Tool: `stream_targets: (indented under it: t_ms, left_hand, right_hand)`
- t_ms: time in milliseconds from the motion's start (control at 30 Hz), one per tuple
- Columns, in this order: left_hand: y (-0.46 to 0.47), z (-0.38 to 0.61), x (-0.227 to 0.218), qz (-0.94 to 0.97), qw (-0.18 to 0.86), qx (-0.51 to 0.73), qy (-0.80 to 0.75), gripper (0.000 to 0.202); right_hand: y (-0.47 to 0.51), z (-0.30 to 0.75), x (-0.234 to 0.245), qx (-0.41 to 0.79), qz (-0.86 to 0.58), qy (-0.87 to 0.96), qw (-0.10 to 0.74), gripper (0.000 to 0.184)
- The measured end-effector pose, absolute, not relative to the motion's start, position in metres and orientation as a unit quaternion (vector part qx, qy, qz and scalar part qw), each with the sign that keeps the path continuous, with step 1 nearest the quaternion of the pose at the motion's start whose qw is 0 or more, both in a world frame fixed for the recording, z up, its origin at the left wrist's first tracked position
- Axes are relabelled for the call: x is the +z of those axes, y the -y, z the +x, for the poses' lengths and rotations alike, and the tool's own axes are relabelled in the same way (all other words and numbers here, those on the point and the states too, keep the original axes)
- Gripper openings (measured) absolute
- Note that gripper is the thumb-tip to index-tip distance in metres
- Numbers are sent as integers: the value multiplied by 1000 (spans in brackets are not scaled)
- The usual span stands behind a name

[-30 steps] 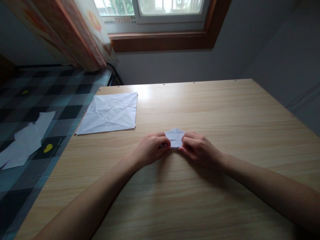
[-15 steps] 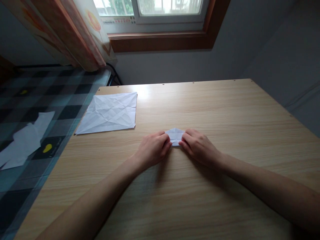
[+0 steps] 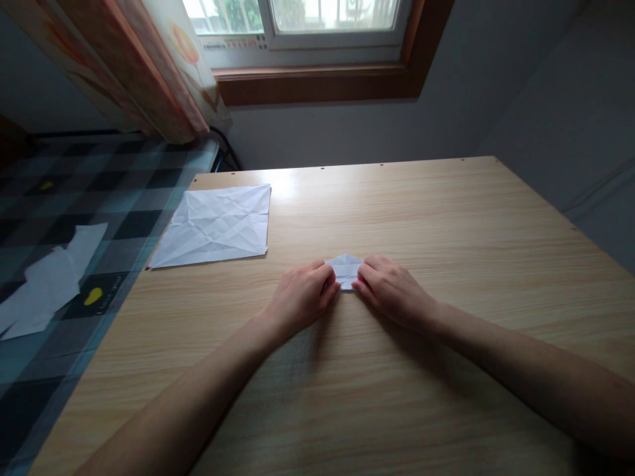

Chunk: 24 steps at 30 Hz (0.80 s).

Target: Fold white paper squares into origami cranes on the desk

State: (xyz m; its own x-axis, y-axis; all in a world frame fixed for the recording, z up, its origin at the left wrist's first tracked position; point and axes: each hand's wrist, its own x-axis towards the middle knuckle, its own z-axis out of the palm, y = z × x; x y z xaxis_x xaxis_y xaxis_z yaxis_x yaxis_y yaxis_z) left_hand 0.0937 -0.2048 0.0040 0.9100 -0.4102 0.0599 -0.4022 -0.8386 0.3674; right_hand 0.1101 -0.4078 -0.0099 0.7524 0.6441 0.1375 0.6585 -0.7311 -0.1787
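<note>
A small folded piece of white paper lies at the middle of the wooden table, its top coming to a low peak and crease lines running across it. My left hand is closed on its left end, fingers curled and thumb at the lower edge. On the opposite end, my right hand grips it in the same way. Both ends of the paper are hidden under my fingers; only the middle part shows between the hands.
A larger creased white sheet lies flat at the table's back left corner. Left of the table is a checked cloth surface with loose white paper pieces on it. Behind are a curtain and a window.
Both hands keep their hold on the folded paper, the right one slightly nearer the left. The lower edge of the paper looks flatter. The whole view has shifted very slightly.
</note>
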Motion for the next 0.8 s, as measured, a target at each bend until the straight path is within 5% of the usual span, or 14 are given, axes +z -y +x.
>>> stream_targets:
  t_ms: [233, 433, 800]
  left_hand:
    - [192, 93, -1, 924, 285, -2, 255, 16]
    - [186, 91, -3, 921, 265, 33, 283, 26]
    - [202, 61, 1, 867, 60, 204, 451, 30]
  right_hand:
    - [407, 112, -6, -7, -933, 342, 110, 18]
    - [407, 115, -6, -1, -931, 348, 113, 18]
    - [407, 115, -5, -6, -930, 351, 108, 20]
